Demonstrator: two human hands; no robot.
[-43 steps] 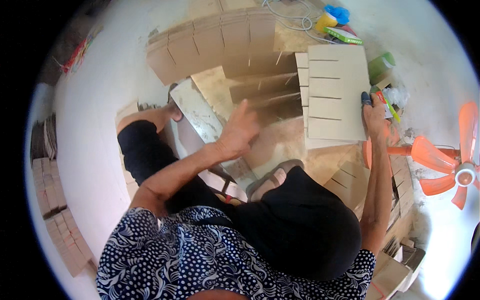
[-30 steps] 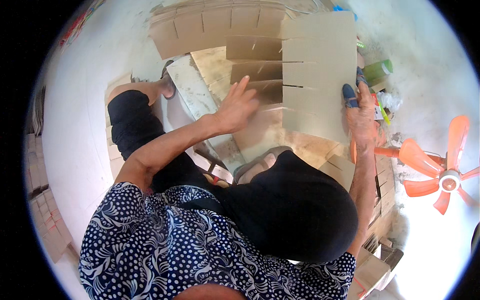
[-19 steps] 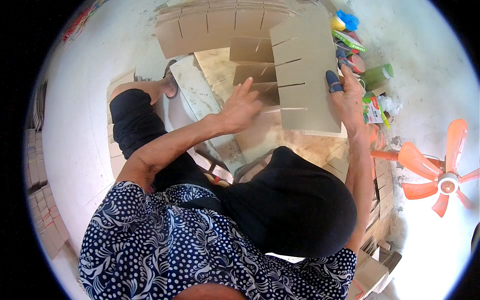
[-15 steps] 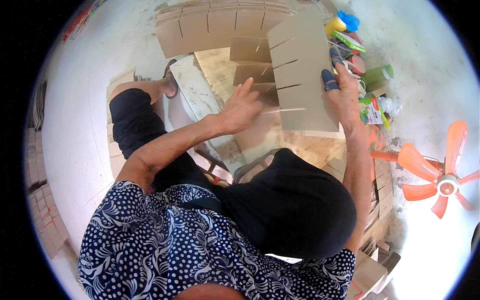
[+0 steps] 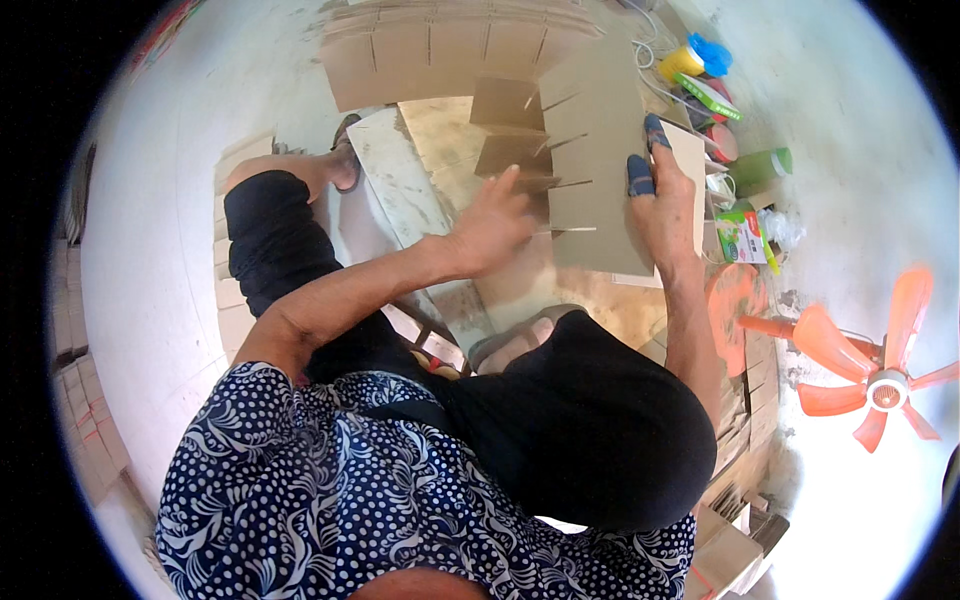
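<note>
My right hand [image 5: 665,205], with dark blue covers on two fingers, grips the right edge of a slotted cardboard divider [image 5: 600,160]. Along the left side of this grey-brown sheet run several slots, where smaller cardboard cross pieces [image 5: 508,103] stick out to the left. Beside the lower cross pieces is my left hand [image 5: 492,225], blurred by motion, its fingers stretched out and apart with nothing visible in them. Whether its fingertips touch the cardboard I cannot tell. Another pale cardboard edge [image 5: 688,165] shows behind my right hand.
A stack of slotted cardboard [image 5: 420,60] stands at the far side. A wooden board [image 5: 430,125] lies under the work, beside a pale bench plank [image 5: 385,165]. To the right are a green cup [image 5: 760,168], a yellow container [image 5: 675,62] and an orange fan [image 5: 885,390].
My right hand and the divider's right edge have shifted left, toward the cross pieces. My left hand has moved slightly right and down.
</note>
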